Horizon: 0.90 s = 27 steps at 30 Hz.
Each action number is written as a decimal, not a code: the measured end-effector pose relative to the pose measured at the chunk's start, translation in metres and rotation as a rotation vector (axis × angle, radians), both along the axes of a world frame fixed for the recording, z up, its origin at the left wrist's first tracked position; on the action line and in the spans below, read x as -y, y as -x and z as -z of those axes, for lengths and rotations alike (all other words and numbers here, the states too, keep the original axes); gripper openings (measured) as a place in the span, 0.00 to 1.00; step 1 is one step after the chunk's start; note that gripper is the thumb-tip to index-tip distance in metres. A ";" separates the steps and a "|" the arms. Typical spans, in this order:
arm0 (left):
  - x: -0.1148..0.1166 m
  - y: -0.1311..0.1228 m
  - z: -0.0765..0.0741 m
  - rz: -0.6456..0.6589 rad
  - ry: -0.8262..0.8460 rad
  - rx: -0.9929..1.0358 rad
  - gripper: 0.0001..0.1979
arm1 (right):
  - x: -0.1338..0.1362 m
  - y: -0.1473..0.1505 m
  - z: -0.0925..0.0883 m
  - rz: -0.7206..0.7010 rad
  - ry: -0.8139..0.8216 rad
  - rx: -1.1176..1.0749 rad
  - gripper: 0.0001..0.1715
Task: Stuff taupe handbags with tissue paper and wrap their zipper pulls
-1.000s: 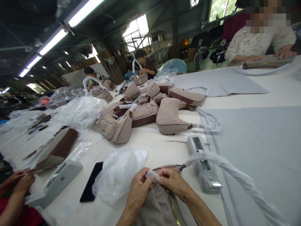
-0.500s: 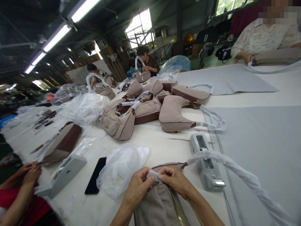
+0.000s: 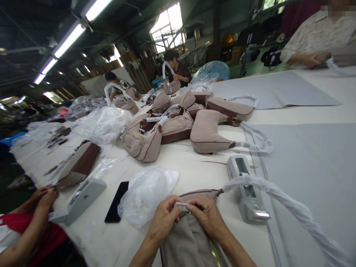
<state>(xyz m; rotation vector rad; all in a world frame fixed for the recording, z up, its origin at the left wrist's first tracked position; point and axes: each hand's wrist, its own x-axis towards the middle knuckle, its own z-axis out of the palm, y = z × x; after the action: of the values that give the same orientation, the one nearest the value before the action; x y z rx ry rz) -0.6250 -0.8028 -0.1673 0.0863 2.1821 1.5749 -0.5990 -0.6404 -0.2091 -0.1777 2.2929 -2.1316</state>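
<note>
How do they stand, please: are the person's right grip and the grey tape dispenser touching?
Apart: the head view shows bare white table between the right grip and the tape dispenser.

The left hand (image 3: 164,215) and the right hand (image 3: 207,213) pinch a small white slip (image 3: 182,205), perhaps paper, between their fingertips, over a taupe bag (image 3: 185,237) with a gold zip (image 3: 214,256); its white-wrapped strap (image 3: 280,193) stretches right, crossing in front of a grey tape dispenser (image 3: 241,174); to the left, crumpled plastic (image 3: 148,194) lies beside a black flat device (image 3: 115,204); farther off, more taupe bags (image 3: 176,128) cluster on the white table (image 3: 180,167); at the near left, a co-worker's hands (image 3: 47,196) meet beside a two-tone bag (image 3: 80,167).
</note>
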 end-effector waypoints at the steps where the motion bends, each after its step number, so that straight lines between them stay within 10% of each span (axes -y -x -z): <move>1: -0.001 -0.001 0.001 -0.022 0.005 -0.021 0.08 | 0.000 -0.001 0.001 0.011 -0.012 -0.019 0.09; 14: -0.006 -0.011 0.013 -0.098 -0.003 -0.142 0.07 | 0.001 -0.008 0.014 0.100 -0.072 -0.180 0.07; 21: -0.005 -0.017 0.015 -0.013 0.045 -0.381 0.08 | -0.016 -0.016 0.003 -0.093 -0.314 -0.387 0.15; 27: -0.001 -0.020 0.018 0.010 0.105 -0.493 0.08 | -0.024 0.000 -0.010 -0.007 -0.146 -0.051 0.15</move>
<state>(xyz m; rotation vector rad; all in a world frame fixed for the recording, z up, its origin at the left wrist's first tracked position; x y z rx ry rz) -0.6049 -0.8022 -0.1849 0.4993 2.6214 1.5510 -0.5986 -0.6165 -0.1987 -0.2411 2.4607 -1.9681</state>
